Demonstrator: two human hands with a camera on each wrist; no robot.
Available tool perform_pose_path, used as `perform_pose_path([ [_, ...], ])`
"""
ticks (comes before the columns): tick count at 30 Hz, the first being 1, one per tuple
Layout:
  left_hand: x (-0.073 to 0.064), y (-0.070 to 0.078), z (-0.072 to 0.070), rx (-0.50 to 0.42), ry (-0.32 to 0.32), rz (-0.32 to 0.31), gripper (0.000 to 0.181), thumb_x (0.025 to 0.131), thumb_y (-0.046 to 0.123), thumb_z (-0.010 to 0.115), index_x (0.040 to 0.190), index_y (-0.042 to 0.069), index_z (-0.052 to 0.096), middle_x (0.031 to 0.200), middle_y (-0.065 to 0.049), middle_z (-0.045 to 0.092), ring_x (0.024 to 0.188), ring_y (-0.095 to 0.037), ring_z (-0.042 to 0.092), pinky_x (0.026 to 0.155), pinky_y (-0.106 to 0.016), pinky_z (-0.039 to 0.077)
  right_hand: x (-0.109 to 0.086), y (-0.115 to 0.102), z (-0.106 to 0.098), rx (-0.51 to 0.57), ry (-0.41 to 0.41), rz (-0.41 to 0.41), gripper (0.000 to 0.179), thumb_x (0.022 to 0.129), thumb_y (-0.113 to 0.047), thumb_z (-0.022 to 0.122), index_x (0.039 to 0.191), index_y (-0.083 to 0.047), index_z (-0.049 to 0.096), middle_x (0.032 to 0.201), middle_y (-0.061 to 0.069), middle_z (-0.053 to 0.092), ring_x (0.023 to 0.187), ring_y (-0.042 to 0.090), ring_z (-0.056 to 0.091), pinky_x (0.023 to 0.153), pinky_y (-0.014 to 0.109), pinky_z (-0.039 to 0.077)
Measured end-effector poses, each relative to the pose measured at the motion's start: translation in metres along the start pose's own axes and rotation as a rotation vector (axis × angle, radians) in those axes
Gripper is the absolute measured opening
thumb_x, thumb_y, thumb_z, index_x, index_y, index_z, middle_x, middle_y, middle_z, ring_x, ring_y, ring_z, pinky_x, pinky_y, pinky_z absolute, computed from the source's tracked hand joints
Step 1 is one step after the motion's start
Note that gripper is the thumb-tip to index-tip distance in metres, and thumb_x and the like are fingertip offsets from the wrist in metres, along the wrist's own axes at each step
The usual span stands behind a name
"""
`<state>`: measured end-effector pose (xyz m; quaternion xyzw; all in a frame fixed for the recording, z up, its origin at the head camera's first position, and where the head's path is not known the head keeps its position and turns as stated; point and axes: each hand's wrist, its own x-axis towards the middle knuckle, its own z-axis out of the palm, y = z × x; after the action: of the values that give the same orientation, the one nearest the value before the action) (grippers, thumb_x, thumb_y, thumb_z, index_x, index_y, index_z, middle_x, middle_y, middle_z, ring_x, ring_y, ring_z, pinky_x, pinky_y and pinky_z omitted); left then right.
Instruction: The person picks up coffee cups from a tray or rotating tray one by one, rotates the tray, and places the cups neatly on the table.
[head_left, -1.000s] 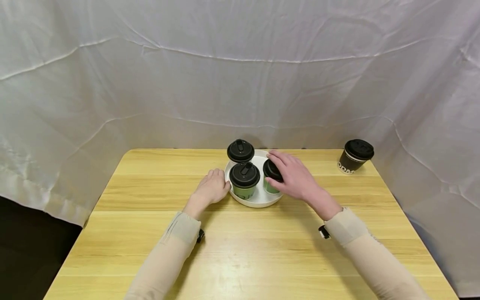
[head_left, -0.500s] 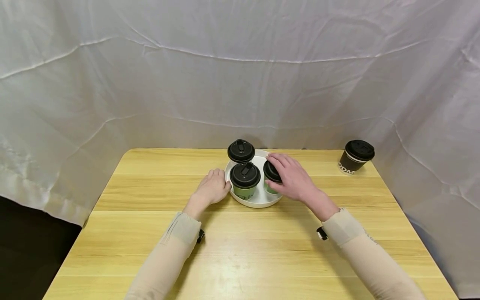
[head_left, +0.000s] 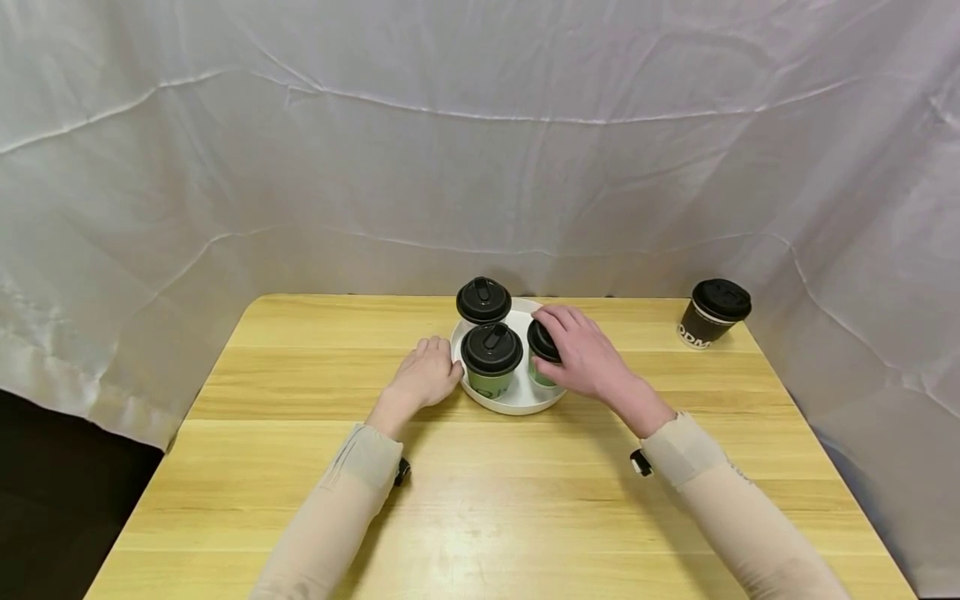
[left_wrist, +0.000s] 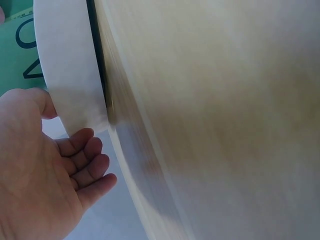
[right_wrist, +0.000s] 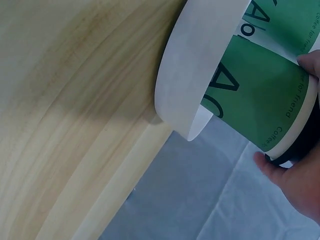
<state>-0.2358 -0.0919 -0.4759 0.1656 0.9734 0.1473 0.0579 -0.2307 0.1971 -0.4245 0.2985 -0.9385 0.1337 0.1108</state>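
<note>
A round white tray (head_left: 517,407) with a raised rim holds three paper cups with black lids. My left hand (head_left: 423,372) grips the tray's left rim; in the left wrist view its thumb lies over the rim and the curled fingers (left_wrist: 85,142) are on the outer side. My right hand (head_left: 588,354) holds the right-hand green cup (right_wrist: 260,95) around its black lid, thumb on one side and fingers on the other. Left of it stand a front green cup (head_left: 491,354) and, behind, another lidded cup (head_left: 483,300), its body mostly hidden.
A dark cup (head_left: 708,315) with a black lid and white lettering stands at the table's back right corner. The wooden table (head_left: 480,508) meets a pale hanging cloth (head_left: 480,183) behind and at the sides.
My right hand has settled slightly lower and closer around the right-hand cup. The left hand and the tray stay where they were.
</note>
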Motion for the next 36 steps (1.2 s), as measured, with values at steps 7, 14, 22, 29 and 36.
perform_pose_path([
  [7,0.0011,0.0004,-0.0008,0.004,0.002,0.004,0.035,0.105,0.030,0.042,0.114,-0.002,0.053,0.108,-0.013,0.050,0.104,-0.030,0.046,0.093,-0.044,0.045,0.0010,-0.0001,-0.0006,0.006,-0.002,0.005,0.070,0.090,-0.033,0.074,0.148,-0.004,0.048,0.148,0.019,0.048,0.135,0.041,0.044,0.110,0.057,0.042],
  [14,0.0016,0.0012,-0.0013,0.007,0.001,0.005,0.035,0.105,0.031,0.042,0.115,-0.002,0.052,0.109,-0.013,0.050,0.105,-0.030,0.046,0.094,-0.044,0.045,0.0001,0.0009,0.0000,0.027,0.017,0.015,0.070,0.088,-0.032,0.076,0.147,-0.004,0.050,0.147,0.018,0.048,0.133,0.041,0.045,0.106,0.059,0.044],
  [22,0.0013,0.0019,-0.0010,0.012,0.003,0.013,0.036,0.105,0.031,0.042,0.114,-0.002,0.052,0.108,-0.014,0.051,0.104,-0.030,0.047,0.094,-0.045,0.046,-0.0030,0.0021,0.0012,0.054,0.038,0.036,0.071,0.087,-0.028,0.078,0.148,-0.004,0.049,0.147,0.019,0.049,0.133,0.042,0.044,0.106,0.060,0.043],
  [29,0.0008,0.0008,0.0009,0.045,0.033,0.021,0.037,0.104,0.031,0.043,0.115,-0.003,0.053,0.108,-0.014,0.051,0.104,-0.031,0.048,0.094,-0.045,0.046,-0.0061,0.0031,0.0001,0.054,0.074,0.036,0.070,0.088,-0.029,0.076,0.148,-0.006,0.049,0.147,0.017,0.049,0.133,0.042,0.044,0.103,0.062,0.044],
  [36,0.0000,-0.0006,0.0025,0.114,0.061,0.037,0.037,0.104,0.032,0.043,0.116,-0.002,0.055,0.107,-0.012,0.052,0.102,-0.029,0.048,0.090,-0.043,0.046,-0.0077,0.0036,-0.0021,0.049,0.129,-0.009,0.069,0.086,-0.028,0.076,0.146,-0.004,0.051,0.144,0.018,0.051,0.129,0.042,0.047,0.102,0.061,0.045],
])
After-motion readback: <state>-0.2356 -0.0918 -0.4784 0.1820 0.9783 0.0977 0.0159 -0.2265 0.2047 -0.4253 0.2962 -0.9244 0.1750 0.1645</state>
